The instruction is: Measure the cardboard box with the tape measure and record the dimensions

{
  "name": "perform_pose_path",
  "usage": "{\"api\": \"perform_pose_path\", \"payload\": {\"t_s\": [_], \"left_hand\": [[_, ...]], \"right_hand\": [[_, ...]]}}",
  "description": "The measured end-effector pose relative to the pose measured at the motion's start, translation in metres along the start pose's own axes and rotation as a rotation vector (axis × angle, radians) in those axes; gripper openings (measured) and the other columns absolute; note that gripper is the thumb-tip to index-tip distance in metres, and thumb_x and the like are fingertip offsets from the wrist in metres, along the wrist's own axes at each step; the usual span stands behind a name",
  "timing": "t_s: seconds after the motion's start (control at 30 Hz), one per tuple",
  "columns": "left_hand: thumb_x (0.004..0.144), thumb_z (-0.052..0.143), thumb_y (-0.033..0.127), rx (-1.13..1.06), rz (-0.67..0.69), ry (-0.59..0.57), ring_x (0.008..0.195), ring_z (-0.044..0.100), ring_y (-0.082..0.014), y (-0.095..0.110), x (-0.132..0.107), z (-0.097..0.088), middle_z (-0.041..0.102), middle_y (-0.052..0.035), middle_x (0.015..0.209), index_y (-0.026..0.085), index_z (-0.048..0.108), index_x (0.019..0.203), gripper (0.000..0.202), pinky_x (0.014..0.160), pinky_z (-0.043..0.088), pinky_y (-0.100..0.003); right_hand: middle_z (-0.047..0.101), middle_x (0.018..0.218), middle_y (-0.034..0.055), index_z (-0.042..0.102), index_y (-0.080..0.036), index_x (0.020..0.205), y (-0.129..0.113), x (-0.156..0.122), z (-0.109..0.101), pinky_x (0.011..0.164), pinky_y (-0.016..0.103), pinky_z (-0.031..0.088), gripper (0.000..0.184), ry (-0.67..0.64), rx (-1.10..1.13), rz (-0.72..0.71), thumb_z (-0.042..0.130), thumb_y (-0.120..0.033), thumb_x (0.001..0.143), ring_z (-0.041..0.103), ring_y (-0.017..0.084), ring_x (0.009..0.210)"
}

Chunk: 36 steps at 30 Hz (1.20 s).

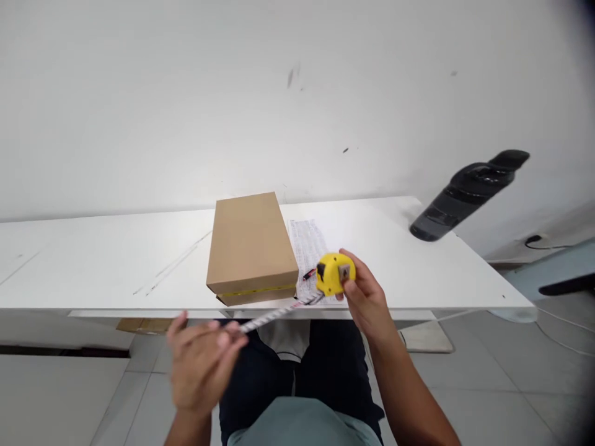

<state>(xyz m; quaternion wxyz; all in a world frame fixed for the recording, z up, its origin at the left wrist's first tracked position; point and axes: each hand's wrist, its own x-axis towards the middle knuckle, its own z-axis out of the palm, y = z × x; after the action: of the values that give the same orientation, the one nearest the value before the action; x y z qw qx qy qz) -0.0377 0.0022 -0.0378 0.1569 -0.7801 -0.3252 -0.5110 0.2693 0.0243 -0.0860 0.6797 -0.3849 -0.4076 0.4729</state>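
My right hand (367,300) is closed around a yellow tape measure (331,274), held just above the front edge of the desk. From its case a white blade (274,314) runs down and to the left. At the far end of that blade my left hand (202,359) pinches it between thumb and fingers, in front of the desk edge and slightly blurred. Between the hands, a little farther back, a closed brown cardboard box (251,241) rests on the desk. A yellow strip shows along its front side.
A printed sheet of paper (307,238) lies right of the box, with a red and black pen (309,273) on it. A dark bottle (458,201) stands near the right end of the white desk (116,260). The wall rises behind.
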Motion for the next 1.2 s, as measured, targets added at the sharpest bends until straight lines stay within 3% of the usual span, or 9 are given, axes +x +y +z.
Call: {"api": "perform_pose_path", "payload": {"t_s": [0.1, 0.2, 0.4, 0.57, 0.7, 0.83, 1.0, 1.1, 1.2], "left_hand": [[0.084, 0.082, 0.015, -0.149, 0.05, -0.028, 0.087, 0.069, -0.0095, 0.039, 0.0, 0.026, 0.08, 0.0086, 0.084, 0.025, 0.065, 0.1, 0.026, 0.13, 0.028, -0.044], [0.081, 0.086, 0.016, -0.275, 0.116, 0.015, 0.083, 0.07, -0.0085, 0.056, -0.007, 0.059, 0.081, 0.0096, 0.087, 0.027, 0.064, 0.098, 0.029, 0.128, 0.033, -0.044], [0.081, 0.086, 0.021, -0.333, 0.181, 0.003, 0.098, 0.07, -0.0128, 0.062, -0.021, 0.092, 0.08, 0.0051, 0.098, 0.027, 0.065, 0.102, 0.03, 0.121, 0.042, -0.047], [0.085, 0.08, 0.05, -0.127, 0.187, -0.121, 0.133, 0.056, -0.0231, 0.06, -0.004, 0.101, 0.074, -0.0082, 0.119, 0.026, 0.064, 0.123, 0.048, 0.126, 0.032, -0.053], [0.084, 0.078, 0.055, 0.225, -0.021, -0.199, 0.148, 0.039, -0.0377, 0.052, 0.022, 0.115, 0.059, -0.0186, 0.145, 0.024, 0.062, 0.138, 0.064, 0.127, 0.015, -0.064], [0.087, 0.078, 0.045, 0.325, -0.217, -0.202, 0.128, 0.059, -0.0359, 0.04, 0.043, 0.13, 0.071, -0.0134, 0.13, 0.023, 0.068, 0.122, 0.043, 0.126, 0.009, -0.063], [0.087, 0.074, 0.031, 0.274, -0.19, -0.134, 0.111, 0.069, -0.0263, 0.03, 0.045, 0.119, 0.077, -0.0048, 0.111, 0.025, 0.07, 0.104, 0.018, 0.126, 0.014, -0.054], [0.089, 0.07, 0.023, 0.231, -0.089, -0.086, 0.114, 0.068, -0.0249, 0.018, 0.025, 0.092, 0.077, -0.0056, 0.112, 0.024, 0.068, 0.107, 0.019, 0.128, 0.011, -0.056], [0.087, 0.068, 0.016, 0.224, 0.023, 0.009, 0.129, 0.061, -0.0262, -0.006, -0.01, 0.058, 0.075, -0.0092, 0.116, 0.023, 0.066, 0.122, 0.036, 0.129, 0.016, -0.056]], "right_hand": [[0.072, 0.101, 0.0029, 0.059, -0.036, 0.147, 0.0, -0.032, 0.0, 0.066, 0.026, 0.056, 0.067, -0.118, 0.089, 0.172, 0.082, -0.046, 0.085, 0.062, 0.015, 0.074], [0.076, 0.113, 0.0064, 0.065, -0.034, 0.141, 0.002, -0.054, 0.004, 0.078, 0.031, 0.059, 0.064, -0.196, 0.175, 0.286, 0.085, -0.047, 0.081, 0.07, 0.021, 0.091], [0.077, 0.09, 0.0053, 0.081, -0.029, 0.112, 0.011, -0.072, -0.007, 0.058, 0.024, 0.052, 0.049, -0.027, 0.298, 0.377, 0.094, -0.045, 0.067, 0.064, 0.015, 0.067], [0.074, 0.082, 0.0042, 0.082, -0.028, 0.105, 0.018, -0.082, -0.018, 0.058, 0.024, 0.052, 0.043, 0.089, 0.408, 0.427, 0.095, -0.041, 0.066, 0.061, 0.013, 0.062], [0.074, 0.089, 0.0057, 0.08, -0.027, 0.103, 0.022, -0.082, -0.017, 0.06, 0.027, 0.055, 0.042, 0.17, 0.455, 0.382, 0.092, -0.045, 0.067, 0.064, 0.016, 0.07], [0.073, 0.096, 0.0066, 0.077, -0.027, 0.115, 0.025, -0.076, -0.012, 0.067, 0.028, 0.058, 0.049, 0.168, 0.522, 0.346, 0.086, -0.055, 0.075, 0.066, 0.018, 0.084], [0.072, 0.096, 0.0053, 0.075, -0.027, 0.118, 0.033, -0.075, -0.016, 0.071, 0.028, 0.059, 0.048, 0.143, 0.518, 0.325, 0.08, -0.059, 0.081, 0.066, 0.018, 0.087], [0.072, 0.099, 0.005, 0.074, -0.028, 0.118, 0.036, -0.076, -0.022, 0.072, 0.028, 0.06, 0.045, 0.155, 0.484, 0.335, 0.08, -0.056, 0.082, 0.067, 0.019, 0.088], [0.073, 0.099, 0.004, 0.075, -0.03, 0.115, 0.038, -0.077, -0.027, 0.072, 0.029, 0.061, 0.039, 0.183, 0.484, 0.354, 0.08, -0.052, 0.084, 0.067, 0.018, 0.085]]}}
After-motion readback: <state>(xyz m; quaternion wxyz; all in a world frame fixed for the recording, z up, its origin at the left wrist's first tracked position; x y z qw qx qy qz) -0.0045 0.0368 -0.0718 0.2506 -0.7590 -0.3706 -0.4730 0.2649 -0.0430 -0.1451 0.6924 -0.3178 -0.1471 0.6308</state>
